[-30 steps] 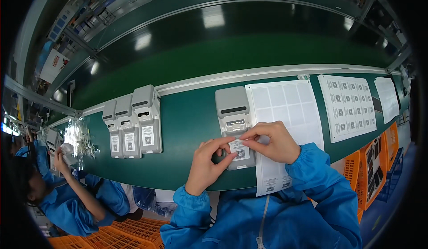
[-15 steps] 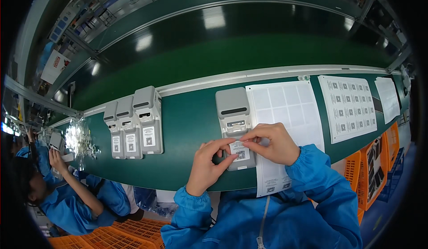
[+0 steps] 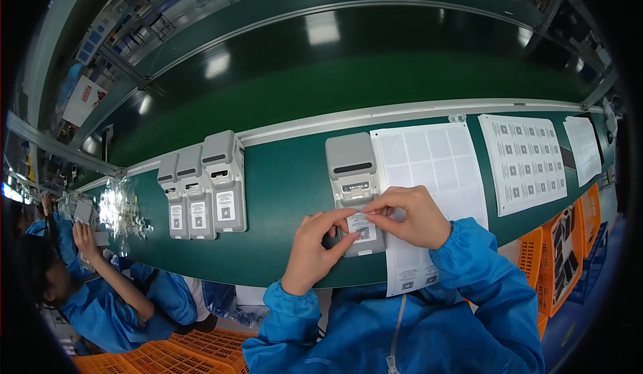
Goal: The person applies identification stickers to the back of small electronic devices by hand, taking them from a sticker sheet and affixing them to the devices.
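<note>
A grey-and-white handheld device (image 3: 351,153) lies face down before me, its upper end pointing away. On its lower half is a white printed label (image 3: 362,229) with a square code. My left hand (image 3: 315,243) curls at the label's left side, index finger at the top edge and thumb lower down. My right hand (image 3: 412,213) pinches the label's top edge, its fingertips meeting the left index finger. The fingers hide part of the label's top, so I cannot tell how much of it is stuck down.
Beside the device lies a partly used label sheet (image 3: 435,173); a fuller label sheet (image 3: 522,163) is farther right. Three labelled devices (image 3: 204,186) stand in a row at left, near clear plastic bags (image 3: 120,210). Orange crates (image 3: 559,260) sit at right. A co-worker (image 3: 100,300) works at far left.
Both hands stay at the label with almost no movement. The view has shifted very slightly. At far left, the co-worker's hand and the device by it have moved a little.
</note>
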`<state>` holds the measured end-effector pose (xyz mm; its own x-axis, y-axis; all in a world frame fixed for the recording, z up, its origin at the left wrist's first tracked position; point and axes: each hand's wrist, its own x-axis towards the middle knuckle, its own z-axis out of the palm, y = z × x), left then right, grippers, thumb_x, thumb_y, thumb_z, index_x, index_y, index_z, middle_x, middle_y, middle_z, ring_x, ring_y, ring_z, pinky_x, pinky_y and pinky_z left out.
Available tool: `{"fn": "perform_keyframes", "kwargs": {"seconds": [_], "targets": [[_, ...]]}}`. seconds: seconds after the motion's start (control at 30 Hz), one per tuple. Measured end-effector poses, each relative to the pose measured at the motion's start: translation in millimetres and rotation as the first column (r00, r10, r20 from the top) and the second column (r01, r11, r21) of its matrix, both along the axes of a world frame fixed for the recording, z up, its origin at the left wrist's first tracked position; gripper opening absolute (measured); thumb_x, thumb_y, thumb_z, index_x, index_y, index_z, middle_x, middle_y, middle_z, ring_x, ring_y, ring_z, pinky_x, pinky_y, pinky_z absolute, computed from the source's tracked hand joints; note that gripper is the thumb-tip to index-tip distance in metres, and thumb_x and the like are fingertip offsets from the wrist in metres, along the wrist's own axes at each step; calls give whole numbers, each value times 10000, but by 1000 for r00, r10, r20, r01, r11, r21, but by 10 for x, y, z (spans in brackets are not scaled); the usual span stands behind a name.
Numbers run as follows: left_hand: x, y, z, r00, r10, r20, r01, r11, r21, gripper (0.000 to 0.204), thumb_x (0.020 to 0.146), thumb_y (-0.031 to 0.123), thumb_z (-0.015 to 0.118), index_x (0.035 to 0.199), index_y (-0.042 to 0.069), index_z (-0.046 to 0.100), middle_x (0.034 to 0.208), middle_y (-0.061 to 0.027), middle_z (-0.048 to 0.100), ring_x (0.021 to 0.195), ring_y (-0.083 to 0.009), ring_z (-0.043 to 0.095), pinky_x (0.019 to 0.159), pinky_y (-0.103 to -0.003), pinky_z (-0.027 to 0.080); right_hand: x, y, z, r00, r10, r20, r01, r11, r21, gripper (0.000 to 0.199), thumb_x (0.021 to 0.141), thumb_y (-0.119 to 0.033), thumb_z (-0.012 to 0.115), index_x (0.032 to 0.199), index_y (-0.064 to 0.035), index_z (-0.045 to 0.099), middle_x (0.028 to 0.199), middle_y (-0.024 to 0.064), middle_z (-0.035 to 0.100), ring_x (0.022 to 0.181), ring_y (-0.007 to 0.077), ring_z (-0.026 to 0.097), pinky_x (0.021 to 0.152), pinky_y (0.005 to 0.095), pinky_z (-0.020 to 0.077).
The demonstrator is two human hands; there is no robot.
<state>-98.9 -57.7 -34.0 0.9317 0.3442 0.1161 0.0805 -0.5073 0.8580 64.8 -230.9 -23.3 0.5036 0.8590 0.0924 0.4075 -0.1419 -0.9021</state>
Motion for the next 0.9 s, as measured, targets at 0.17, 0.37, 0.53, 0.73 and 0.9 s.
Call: {"fn": "perform_keyframes", "kwargs": {"seconds": [0.17,0.37,0.53,0.73,0.9], "targets": [[-40,-53,-12,998,57,14,-58,997,43,472,810,96,884,1260,101,739,1023,-44,698,844,-201,609,838,-342,466,-15,6,-28,1000,-7,27,8,1000,-1,160,937,-113,807,1089,-65,815,931,117,787,814,250,757,759,342,614],[-266,-242,-104,989,-99,107,25,839,544,495,839,212,888,1303,135,734,1282,-54,672,1096,-265,649,940,-390,456,-63,14,-74,992,-23,123,21,1000,21,182,889,-71,837,1070,-57,824,951,99,800,886,253,743,785,345,600],[-371,-442,-60,995,-90,-31,91,810,579,479,917,314,815,1368,180,725,1447,-80,644,1313,-299,595,1060,-457,395,-73,-11,-193,882,35,471,-81,994,78,268,863,-72,806,1130,-68,794,978,101,720,958,279,684,838,363,585],[-328,-407,-91,998,-53,-30,61,836,545,505,933,300,799,1416,188,701,1568,-155,536,1383,-378,517,1115,-491,375,-138,-35,-100,760,51,648,-47,999,-24,333,846,-95,797,1179,-82,791,1190,116,650,1066,299,622,883,373,564],[-325,-421,-75,993,-22,-119,88,810,580,532,955,343,775,1449,172,673,1612,-173,486,1418,-404,458,1145,-556,328,-161,-143,-24,725,44,687,1,998,-65,323,864,-134,804,1182,-83,793,1241,127,652,1124,296,601,870,382,563]]}}
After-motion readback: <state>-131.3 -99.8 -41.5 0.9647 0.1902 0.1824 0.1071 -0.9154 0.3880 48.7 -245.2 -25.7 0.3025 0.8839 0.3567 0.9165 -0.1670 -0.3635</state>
